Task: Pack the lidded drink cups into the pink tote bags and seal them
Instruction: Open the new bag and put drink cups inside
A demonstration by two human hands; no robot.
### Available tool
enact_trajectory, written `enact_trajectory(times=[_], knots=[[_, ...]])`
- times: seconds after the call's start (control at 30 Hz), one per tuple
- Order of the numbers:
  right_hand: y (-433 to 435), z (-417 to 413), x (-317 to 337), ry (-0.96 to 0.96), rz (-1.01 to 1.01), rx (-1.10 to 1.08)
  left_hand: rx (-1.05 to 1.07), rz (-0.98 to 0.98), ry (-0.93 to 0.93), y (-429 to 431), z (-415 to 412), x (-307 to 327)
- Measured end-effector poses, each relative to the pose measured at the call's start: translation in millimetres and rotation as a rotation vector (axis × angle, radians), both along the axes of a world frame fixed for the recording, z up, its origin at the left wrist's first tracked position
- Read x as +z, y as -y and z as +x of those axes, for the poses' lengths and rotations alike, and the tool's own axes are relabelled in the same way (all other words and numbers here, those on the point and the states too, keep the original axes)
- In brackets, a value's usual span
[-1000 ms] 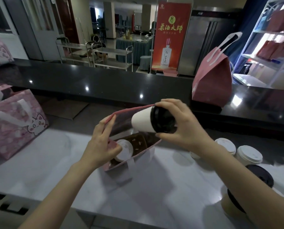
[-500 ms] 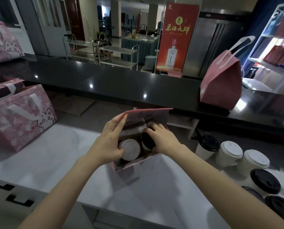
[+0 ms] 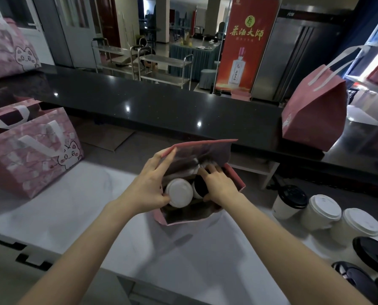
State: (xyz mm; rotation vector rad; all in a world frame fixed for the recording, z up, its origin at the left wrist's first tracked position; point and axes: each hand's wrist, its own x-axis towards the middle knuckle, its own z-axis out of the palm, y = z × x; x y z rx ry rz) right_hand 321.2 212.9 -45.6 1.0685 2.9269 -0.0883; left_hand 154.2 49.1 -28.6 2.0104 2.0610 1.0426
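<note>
Pink tote bag (image 3: 184, 219): stands open on the pale worktop (image 3: 84, 216) straight ahead, its far flap raised and two cups inside, side by side.
White-lidded cup (image 3: 179, 192): upright in the bag's left half and apparently seated.
Black-lidded cup (image 3: 198, 187): in the right half, just beside the white-lidded one and mostly covered by the right hand.
Left hand (image 3: 148, 186): holds the bag's left wall, fingers up the outside, thumb inside against the rim of the white lid.
Right hand (image 3: 220, 183): down in the bag's mouth, fingers curled over the black-lidded cup and grasping it.
Step in hand: seating the second cup. It looks nearly or fully down, though its base is hidden.
Next move: probably release the cup and draw the right hand out without dragging the lid. Then bring the flaps together and seal, which means the left hand must come off the wall. How the bag seals cannot be told.
Waiting cups (image 3: 323, 211): a row on the worktop to the right, white and black lids, well apart from the bag.
Cat-print bags (image 3: 29, 150): standing at the left.
</note>
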Motion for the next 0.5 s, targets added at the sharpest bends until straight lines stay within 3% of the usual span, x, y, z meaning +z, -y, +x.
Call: enact_trajectory(times=[0.5], knots=[[-23.6, -31.7, -12.2, 0.017, 0.009, 0.029, -0.06, -0.071, 0.135, -16.3, -40.3, -4.3]])
